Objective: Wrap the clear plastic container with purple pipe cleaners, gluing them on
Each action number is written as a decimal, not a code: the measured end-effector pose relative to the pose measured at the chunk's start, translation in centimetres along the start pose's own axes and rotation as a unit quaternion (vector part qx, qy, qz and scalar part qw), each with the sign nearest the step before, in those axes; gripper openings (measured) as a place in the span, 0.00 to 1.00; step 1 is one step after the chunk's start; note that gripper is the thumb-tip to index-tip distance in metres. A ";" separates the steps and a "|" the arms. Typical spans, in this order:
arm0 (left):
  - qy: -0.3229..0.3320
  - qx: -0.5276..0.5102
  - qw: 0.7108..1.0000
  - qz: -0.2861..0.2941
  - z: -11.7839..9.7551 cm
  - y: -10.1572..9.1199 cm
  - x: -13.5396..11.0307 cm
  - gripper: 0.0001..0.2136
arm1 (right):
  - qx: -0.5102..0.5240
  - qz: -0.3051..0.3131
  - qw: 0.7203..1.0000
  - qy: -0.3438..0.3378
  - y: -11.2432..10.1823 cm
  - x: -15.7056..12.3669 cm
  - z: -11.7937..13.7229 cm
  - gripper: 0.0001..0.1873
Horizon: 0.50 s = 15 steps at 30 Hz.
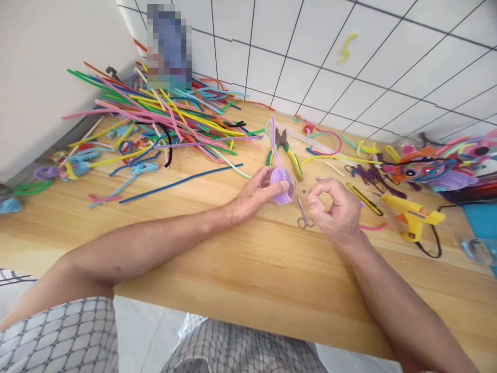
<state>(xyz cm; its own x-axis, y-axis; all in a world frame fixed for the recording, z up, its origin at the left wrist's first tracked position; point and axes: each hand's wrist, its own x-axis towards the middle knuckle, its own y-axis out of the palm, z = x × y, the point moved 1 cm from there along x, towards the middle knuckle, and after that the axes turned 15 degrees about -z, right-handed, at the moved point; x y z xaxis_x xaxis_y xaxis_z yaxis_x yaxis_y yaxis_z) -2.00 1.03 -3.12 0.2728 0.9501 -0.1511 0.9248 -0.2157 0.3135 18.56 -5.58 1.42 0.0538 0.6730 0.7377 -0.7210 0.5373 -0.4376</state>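
From the head camera I have 2 bare hands over a wooden table [233, 269]. My left hand [258, 195] is closed on a purple coil [282, 196]: the thumb lies across the wound strands on the near side, and the other fingers wrap behind it, partly hidden from me. A straight purple stem [274, 142] rises out of the coil, above the left fingertips and leaning slightly.

My right hand [338, 211] is apart from the coil, to the right of it. Its fingers are curled in, and the thumb and forefinger bend round into a ring with a gap in the middle. I cannot tell whether the tips quite meet or pinch something thin.

Between the 2 sets of fingers, on the tabletop, lie small scissors [304, 215], with a tiny dark bead [304, 191] just beyond. Pliers [286, 147] with green and yellow handles rest beyond the left fingertips. To the right of the right knuckles I see a yellow utility knife [365, 199] close by, then a yellow glue gun [413, 212]. Left of the left fingers and farther off, a heap of coloured fuzzy stems [182, 116] spreads out, with a blue stem [180, 183] nearer the wrist.
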 end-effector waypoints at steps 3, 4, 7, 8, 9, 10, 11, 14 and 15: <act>-0.025 -0.028 0.999 -0.018 -0.2 0.1 0.0 0.28 | 0.040 -0.022 0.996 0.079 -0.4 0.2 -0.1 0.04; -0.028 -0.036 0.999 -0.021 -0.2 0.2 0.0 0.28 | 0.059 -0.033 0.992 0.103 -0.6 0.4 0.0 0.04; -0.030 -0.049 0.998 -0.022 -0.1 0.2 0.0 0.27 | 0.131 -0.089 0.975 0.153 -1.3 1.6 0.3 0.06; -0.030 -0.050 0.998 -0.020 -0.1 0.2 0.1 0.27 | 0.159 -0.117 0.968 0.156 -1.6 2.2 0.5 0.07; -0.030 -0.049 0.998 -0.018 -0.1 0.2 0.1 0.27 | 0.184 -0.148 0.960 0.154 -2.1 2.9 0.6 0.07; -0.028 -0.048 0.998 -0.016 0.0 0.2 0.1 0.27 | 0.202 -0.178 0.951 0.150 -2.6 3.6 0.8 0.08; -0.026 -0.048 0.998 -0.014 0.0 0.2 0.1 0.26 | 0.214 -0.212 0.942 0.147 -3.3 4.4 0.9 0.08; -0.019 -0.053 0.998 -0.010 0.2 0.2 0.2 0.27 | 0.200 -0.274 0.927 0.163 -5.9 6.1 1.0 0.13; -0.017 -0.052 0.998 -0.008 0.2 0.1 0.3 0.27 | 0.180 -0.264 0.933 0.164 -6.9 6.4 1.0 0.16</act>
<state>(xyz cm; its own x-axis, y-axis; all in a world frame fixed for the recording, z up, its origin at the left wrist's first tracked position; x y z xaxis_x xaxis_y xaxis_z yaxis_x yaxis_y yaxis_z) -1.73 1.20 -3.32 0.2678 0.9450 -0.1878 0.8971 -0.1734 0.4065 23.14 -5.48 9.71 0.6342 0.5134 0.5781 -0.7156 0.6729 0.1875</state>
